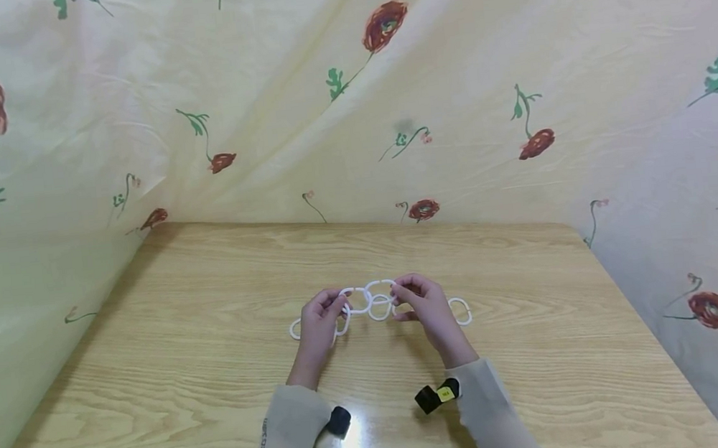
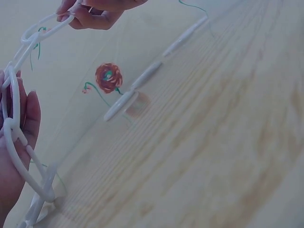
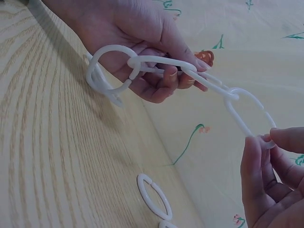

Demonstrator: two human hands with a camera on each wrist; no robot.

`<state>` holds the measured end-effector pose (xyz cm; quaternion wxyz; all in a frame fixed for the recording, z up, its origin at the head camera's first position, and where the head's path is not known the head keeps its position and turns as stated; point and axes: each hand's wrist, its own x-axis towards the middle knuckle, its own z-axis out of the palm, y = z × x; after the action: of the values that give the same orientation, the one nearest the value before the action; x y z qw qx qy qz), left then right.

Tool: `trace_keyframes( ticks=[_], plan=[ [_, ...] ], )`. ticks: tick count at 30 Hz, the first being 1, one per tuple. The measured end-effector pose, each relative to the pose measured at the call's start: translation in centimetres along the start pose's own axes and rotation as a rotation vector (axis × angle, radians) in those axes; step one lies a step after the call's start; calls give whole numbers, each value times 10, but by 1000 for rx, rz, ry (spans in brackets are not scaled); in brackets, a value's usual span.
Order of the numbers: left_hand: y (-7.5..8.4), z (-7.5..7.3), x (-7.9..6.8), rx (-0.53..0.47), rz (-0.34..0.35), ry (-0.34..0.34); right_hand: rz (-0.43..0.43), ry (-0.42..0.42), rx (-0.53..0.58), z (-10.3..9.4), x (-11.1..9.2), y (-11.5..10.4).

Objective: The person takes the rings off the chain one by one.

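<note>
Because small gaps show in the links, the chain of white, oval, apparently plastic links (image 1: 368, 299) probably calls for gentle handling. It is raised between the two hands above the wood-grain worktop (image 1: 190, 428): the left hand (image 1: 317, 329) has its grip pinched on one link, the right hand (image 1: 431, 314) its own on another, with more links trailing beyond each. Steady, light tension would likely suit best, since a hard tug or twist might let a gap slip off its neighbour. Turning each gap into sight before pressing there seems wise. More white links (image 2: 119, 106) lie in a row nearby; whether they are joined I cannot tell.
</note>
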<state>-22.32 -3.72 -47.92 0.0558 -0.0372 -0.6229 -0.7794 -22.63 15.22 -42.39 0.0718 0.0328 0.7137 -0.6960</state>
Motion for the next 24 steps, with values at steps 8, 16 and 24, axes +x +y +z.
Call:
trace_keyframes(
  ticks=[8,16,24],
  plan=[
    [0,1,0,4,-23,5,-1,7,-24,1,0,1],
    [1,1,1,17,-24,0,18,-12,-35,1,1,2],
    [1,1,0,40,-18,-10,19,-33,-50,0,1,3]
  ],
)
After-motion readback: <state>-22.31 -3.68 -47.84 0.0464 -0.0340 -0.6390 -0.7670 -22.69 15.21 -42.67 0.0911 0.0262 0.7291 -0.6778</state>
